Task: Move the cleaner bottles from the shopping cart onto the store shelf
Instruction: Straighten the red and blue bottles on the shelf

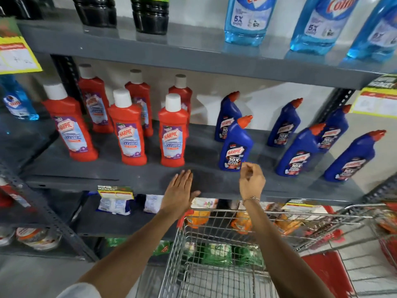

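Both hands hover empty over the shelf point(133, 181): left hand point(179, 193) flat and open; right hand point(251, 181) loosely curled beside a blue bottle point(235, 147). A placement looks just finished; next, reach back into the cart point(214, 244).

shelf point(129, 181) | red bottles point(173, 134) left | blue bottles point(235, 147) right

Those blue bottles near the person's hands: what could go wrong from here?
The right hand hangs just in front of the nearest blue bottle, which stands close to the shelf edge; a careless move could tip it off. Falling backward, it might hit the bottle behind. The left hand is empty, flat and open.
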Demonstrator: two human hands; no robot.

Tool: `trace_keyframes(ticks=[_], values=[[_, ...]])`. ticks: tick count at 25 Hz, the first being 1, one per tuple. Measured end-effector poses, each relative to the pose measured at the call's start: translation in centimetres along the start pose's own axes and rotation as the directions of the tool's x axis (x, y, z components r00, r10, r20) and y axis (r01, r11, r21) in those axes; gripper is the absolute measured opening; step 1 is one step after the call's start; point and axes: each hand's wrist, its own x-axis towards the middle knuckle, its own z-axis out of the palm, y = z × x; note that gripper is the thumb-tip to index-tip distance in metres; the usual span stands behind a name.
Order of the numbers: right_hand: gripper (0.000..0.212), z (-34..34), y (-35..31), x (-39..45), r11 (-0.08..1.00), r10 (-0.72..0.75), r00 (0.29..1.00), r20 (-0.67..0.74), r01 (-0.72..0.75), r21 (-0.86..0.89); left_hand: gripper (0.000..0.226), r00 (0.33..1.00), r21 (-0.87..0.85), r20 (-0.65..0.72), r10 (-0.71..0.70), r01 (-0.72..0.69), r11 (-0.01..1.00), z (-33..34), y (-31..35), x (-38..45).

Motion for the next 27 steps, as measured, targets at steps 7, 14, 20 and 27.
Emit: trace_keyframes(ticks=[7,14,20,27], values=[[0.07,1.0,2.5,4.9,0.971,0.183,0.881,0.436,-0.231,0.06,0.106,0.993,0.196,0.112,-0.021,-0.001,0.981,0.7,0.1,0.4],[0.053,0.8,3.0,5.8,0.968,0.195,0.875,0.443,-0.246,0.06,0.105,0.996,0.182,0.075,-0.042,0.028,0.983,0.9,0.3,0.0],[0.045,0.8,3.2,6.5,0.961,0.194,0.858,0.476,-0.264,0.085,0.096,0.996,0.151,0.067,-0.054,0.044,0.988,0.8,0.7,-0.1],[0.045,0.9,2.6,6.2,0.965,0.192,0.858,0.476,-0.252,0.066,0.088,0.997,0.159,0.064,-0.051,0.04,0.986,0.9,0.6,-0.2]])
